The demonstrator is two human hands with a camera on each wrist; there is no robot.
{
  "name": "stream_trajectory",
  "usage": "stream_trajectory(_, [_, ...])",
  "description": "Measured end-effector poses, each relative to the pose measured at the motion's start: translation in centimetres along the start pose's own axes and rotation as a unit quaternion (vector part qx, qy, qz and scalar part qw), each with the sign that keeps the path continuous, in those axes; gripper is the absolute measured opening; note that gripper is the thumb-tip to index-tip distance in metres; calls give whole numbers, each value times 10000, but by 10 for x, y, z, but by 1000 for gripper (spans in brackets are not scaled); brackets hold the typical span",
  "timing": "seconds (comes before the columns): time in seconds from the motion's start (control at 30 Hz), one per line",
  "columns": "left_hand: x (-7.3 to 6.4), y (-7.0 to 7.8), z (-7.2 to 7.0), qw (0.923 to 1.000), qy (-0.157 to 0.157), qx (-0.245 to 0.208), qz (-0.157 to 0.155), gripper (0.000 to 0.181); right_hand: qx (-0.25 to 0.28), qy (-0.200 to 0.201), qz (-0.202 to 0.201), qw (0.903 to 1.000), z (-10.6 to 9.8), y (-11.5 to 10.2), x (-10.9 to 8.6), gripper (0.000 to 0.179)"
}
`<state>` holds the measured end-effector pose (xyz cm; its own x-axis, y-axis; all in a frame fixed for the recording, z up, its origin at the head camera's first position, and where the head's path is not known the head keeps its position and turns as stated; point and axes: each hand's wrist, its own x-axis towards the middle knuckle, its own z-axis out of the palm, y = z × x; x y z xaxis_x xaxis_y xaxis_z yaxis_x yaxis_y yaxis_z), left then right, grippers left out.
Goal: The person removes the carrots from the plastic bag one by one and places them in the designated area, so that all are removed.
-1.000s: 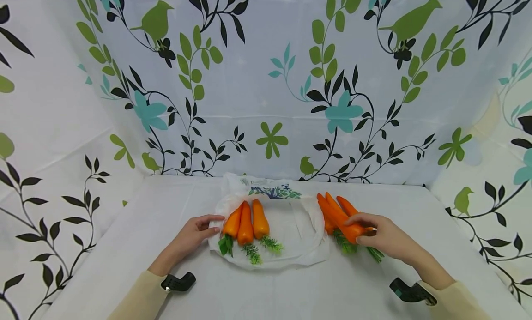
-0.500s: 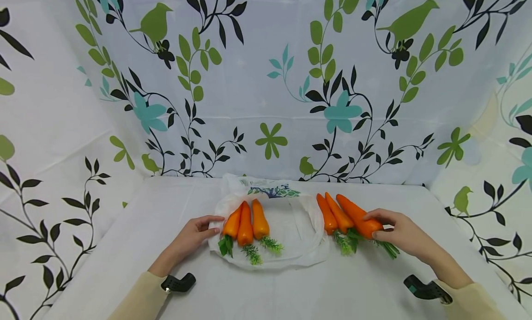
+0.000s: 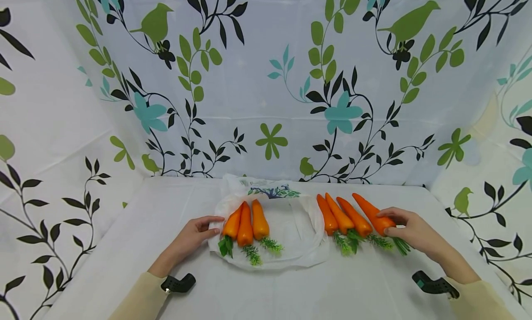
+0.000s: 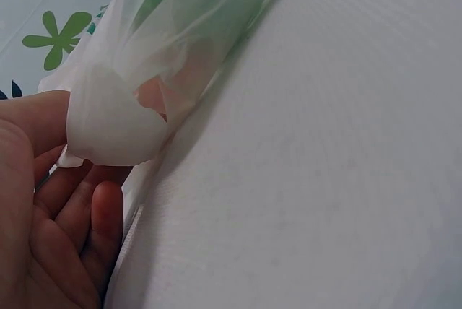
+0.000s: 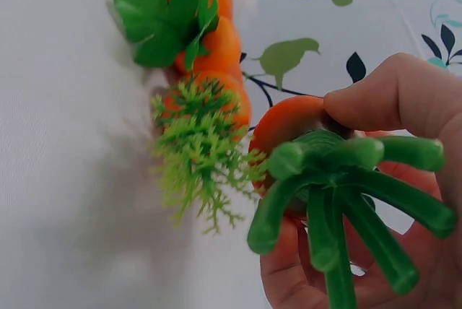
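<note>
A white plastic bag (image 3: 299, 232) lies flat with three orange toy carrots (image 3: 245, 225) on its left part, their green tops toward me. My left hand (image 3: 196, 233) holds the bag's left edge; in the left wrist view the film (image 4: 115, 118) passes between thumb and fingers. To the right of the bag, three more carrots (image 3: 342, 216) lie side by side. At the right end of that row my right hand (image 3: 409, 224) grips another carrot (image 3: 371, 211) near its thick end. Its cut green stalks (image 5: 346, 179) point at the right wrist camera.
A white cloth covers the table (image 3: 270, 297). Behind it hangs a curtain (image 3: 249, 98) printed with leaves, birds and flowers. Dark camera mounts (image 3: 178, 283) are strapped to both wrists. Feathery green tops (image 5: 202, 143) of the row lie beside the right hand.
My right hand has moved right, setting one carrot down in the row and taking hold of another that it holds at the far right end. The left hand stays on the bag.
</note>
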<state>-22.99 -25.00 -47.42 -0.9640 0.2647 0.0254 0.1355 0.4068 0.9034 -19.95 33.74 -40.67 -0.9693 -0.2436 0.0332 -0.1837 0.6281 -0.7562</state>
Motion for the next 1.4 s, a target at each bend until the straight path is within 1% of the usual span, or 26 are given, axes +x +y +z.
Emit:
stream_trajectory(0.2, [0,-1,0,10000,6,-42,-2,39,-10,-3,129,9999,0,14,2,35])
stream_trajectory(0.37, [0,1,0,10000,11,-63,-19,39,-14,-64,226,9997,1,22,5,36])
stream_trajectory(0.47, [0,0,0,10000,2,-28,23,39,3,-84,243,9997,1,25,7,37])
stream_trajectory(0.7, [-1,1,0,10000,1,-76,4,39,-87,-76,297,9995,5,29,12,37])
stream_trajectory(1.03, [1,-3,1,10000,34,-30,1,38,-102,6,244,9997,13,34,18,38])
stream_trajectory(1.4, [-1,1,0,9999,-72,-149,24,40,4,4,271,9996,16,35,16,50])
